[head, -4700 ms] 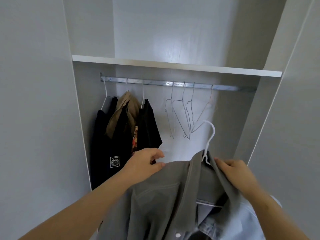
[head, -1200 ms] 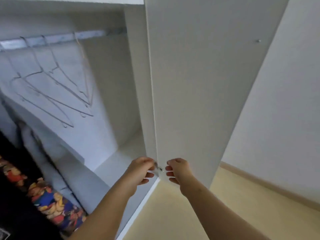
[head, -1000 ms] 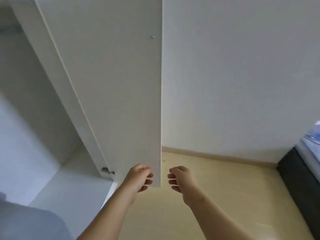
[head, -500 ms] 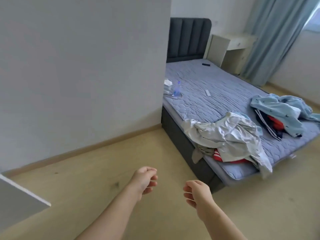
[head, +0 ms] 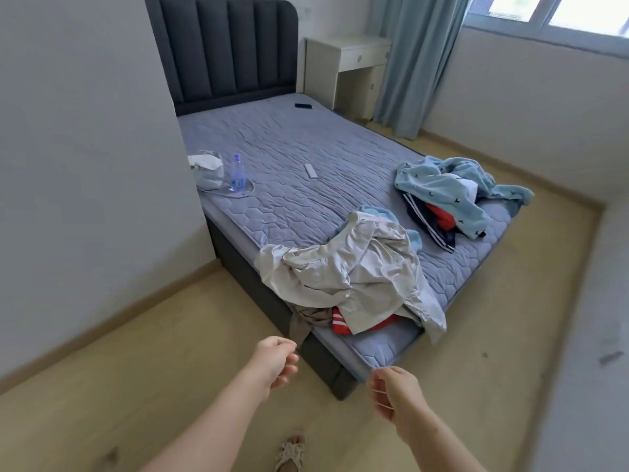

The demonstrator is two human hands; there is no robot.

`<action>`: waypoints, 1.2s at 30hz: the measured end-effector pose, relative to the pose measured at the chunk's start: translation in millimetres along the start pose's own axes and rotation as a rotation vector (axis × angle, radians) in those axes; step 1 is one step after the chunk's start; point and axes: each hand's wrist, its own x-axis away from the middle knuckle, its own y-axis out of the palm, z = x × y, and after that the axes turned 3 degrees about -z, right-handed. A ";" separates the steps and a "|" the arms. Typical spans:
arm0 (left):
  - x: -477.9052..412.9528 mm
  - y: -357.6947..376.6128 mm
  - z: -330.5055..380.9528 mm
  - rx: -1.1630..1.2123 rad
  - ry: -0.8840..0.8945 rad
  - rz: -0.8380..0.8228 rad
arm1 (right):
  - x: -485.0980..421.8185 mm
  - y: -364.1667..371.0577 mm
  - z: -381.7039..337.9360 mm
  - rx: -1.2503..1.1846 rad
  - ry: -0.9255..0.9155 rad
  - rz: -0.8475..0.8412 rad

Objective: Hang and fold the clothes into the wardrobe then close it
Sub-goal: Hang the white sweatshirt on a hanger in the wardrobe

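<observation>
**Both grips free, two clothes heaps on the bed**

Left grip (head: 275, 364) and right grip (head: 394, 391) were both released: fingers loosely curled, nothing held. They hung over the floor (head: 136, 386), just short of the near corner of the bed (head: 289, 158).

Clothes lay on the bed in 2 heaps, well apart.
- Near heap, at the foot corner: 1 silvery-white jacket (head: 354, 274) on top, 1 red-and-white striped piece (head: 340, 323) under it, 1 brown piece (head: 301, 321) drooping over the bed edge. A bit of light blue fabric (head: 374, 211) poked out behind.
- Far heap: 1 light blue patterned garment (head: 442, 185) over 1 navy piece with white stripes (head: 429, 229) and 1 red piece (head: 440, 218).

Containers:
- 1 white bag (head: 206, 168) on the wall side of the bed, contents not readable.
- 1 clear bottle (head: 237, 173) upright just beside it, fill level impossible to tell.

Loose items on the bed: 1 white remote (head: 311, 171) mid-bed and 1 dark slim device (head: 303, 105) near the headboard (head: 224, 46).

1 sandalled foot (head: 291, 453) stood on the floor at the bottom edge.
</observation>
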 end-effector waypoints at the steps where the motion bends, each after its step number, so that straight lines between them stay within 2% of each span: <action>1: -16.4 6.3 16.6 -0.019 -0.001 -0.006 | -14.6 -1.0 -15.5 0.007 0.009 0.004; 11: -151.5 85.2 129.3 -0.220 -0.048 -0.080 | -138.5 -31.3 -120.9 0.035 0.073 0.031; 18: -253.0 148.8 172.1 -0.191 -0.105 0.016 | -262.6 -59.0 -189.0 0.184 0.103 -0.049; 25: -352.4 206.4 157.6 -0.118 -0.313 0.185 | -396.4 -80.4 -241.8 0.477 0.159 -0.141; 31: -423.7 225.6 126.9 -0.539 -0.378 0.379 | -460.8 -85.2 -238.1 0.640 0.217 -0.222; 34: -449.9 226.7 112.6 -0.354 -0.439 0.380 | -471.6 -84.4 -230.6 0.677 0.276 -0.259; 36: -459.4 223.7 98.8 -0.355 -0.433 0.324 | -475.4 -84.9 -225.0 0.686 0.298 -0.266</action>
